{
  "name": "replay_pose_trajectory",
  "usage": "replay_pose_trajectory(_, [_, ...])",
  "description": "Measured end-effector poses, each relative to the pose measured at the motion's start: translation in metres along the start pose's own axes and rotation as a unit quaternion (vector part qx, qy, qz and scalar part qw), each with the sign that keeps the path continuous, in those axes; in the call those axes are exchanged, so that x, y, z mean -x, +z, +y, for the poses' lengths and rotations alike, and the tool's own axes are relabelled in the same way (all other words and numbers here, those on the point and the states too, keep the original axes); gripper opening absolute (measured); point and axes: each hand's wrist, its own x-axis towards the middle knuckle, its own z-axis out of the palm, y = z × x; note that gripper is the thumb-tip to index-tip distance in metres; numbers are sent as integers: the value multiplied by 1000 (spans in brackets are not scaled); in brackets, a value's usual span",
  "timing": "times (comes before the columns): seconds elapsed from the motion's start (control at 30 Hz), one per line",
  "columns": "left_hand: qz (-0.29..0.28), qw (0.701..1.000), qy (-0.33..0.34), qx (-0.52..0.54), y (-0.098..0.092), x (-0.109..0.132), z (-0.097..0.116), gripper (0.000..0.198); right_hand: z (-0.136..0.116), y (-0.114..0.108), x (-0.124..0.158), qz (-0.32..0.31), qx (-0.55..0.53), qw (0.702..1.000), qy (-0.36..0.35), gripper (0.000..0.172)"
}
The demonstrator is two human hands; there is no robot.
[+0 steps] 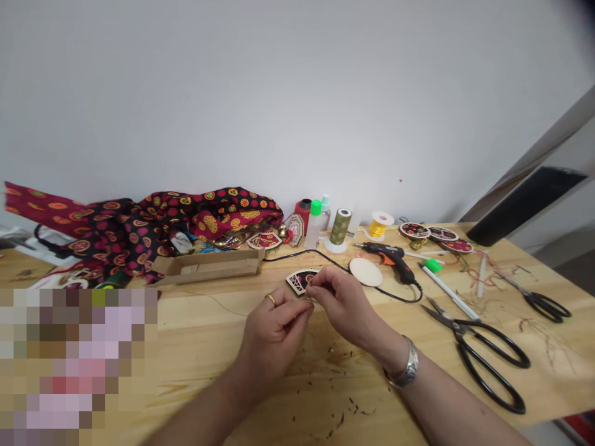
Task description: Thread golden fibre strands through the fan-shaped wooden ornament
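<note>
I can't make out what is pinched in the left hand [274, 328], the one wearing a gold ring; its thumb and fingertips are together. The right hand [341, 297] also has its fingertips together, and I can't tell on what. That hand covers the right part of the fan-shaped ornament [298, 282], which sits just beyond the fingers, above the pale wooden tabletop [195, 353]; whether it touches the wood is unclear to me. I see its cream openwork edging around dark, patterned fabric. A thin thread [218, 301] is lost behind the left hand. Pixelation hides the lower-left corner.
</note>
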Motion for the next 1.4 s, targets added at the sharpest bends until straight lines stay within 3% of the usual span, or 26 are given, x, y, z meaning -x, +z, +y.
replay_pose_trajectory(0.2, [1, 982, 117, -146, 1, 4, -2, 15, 1, 4, 0, 5, 4, 1000, 24, 7])
replay_pose_trajectory(0.47, [4, 983, 123, -140, 3, 4, -4, 16, 1, 9, 0, 18, -67, 996, 56, 8])
replay_pose_trajectory(0.6, [28, 993, 88, -74, 1, 2, -3, 19, -2, -3, -6, 27, -120, 989, 87, 11])
replay_pose_trajectory(0.77, [58, 998, -17, -29, -9, -7, -4, 14, -2, -23, -11, 60, -183, 977, 86, 14])
replay_pose_trajectory(0.9, [83, 993, -82, -1, -13, -10, -6, 17, -3, -31, -11, 40, -222, 971, 74, 13])
replay_pose_trajectory(1.0, [135, 982, -115, 72, -14, -12, -8, 18, -7, -30, -10, 14, -223, 971, 89, 14])
replay_pose_trajectory(1.07, [187, 949, -162, 196, -15, -16, -11, 18, -8, -26, -10, -3, -202, 974, 103, 15])
replay_pose_trajectory(1.13, [216, 875, -220, 373, -17, -21, -13, 20, -8, -20, -9, -16, -170, 979, 111, 15])
replay_pose_trajectory(1.2, [197, 788, -260, 523, -21, -26, -12, 25, -5, -13, -8, -26, -141, 984, 107, 14])
replay_pose_trajectory(1.27, [176, 732, -282, 595, -24, -28, -10, 28, -3, -7, -7, -35, -125, 987, 99, 13])
replay_pose_trajectory(1.33, [148, 715, -288, 620, -25, -27, -6, 27, -1, -4, -6, -42, -118, 988, 88, 11])
replay_pose_trajectory(1.4, [114, 733, -276, 611, -22, -23, -3, 23, 0, -2, -4, -42, -111, 990, 78, 10])
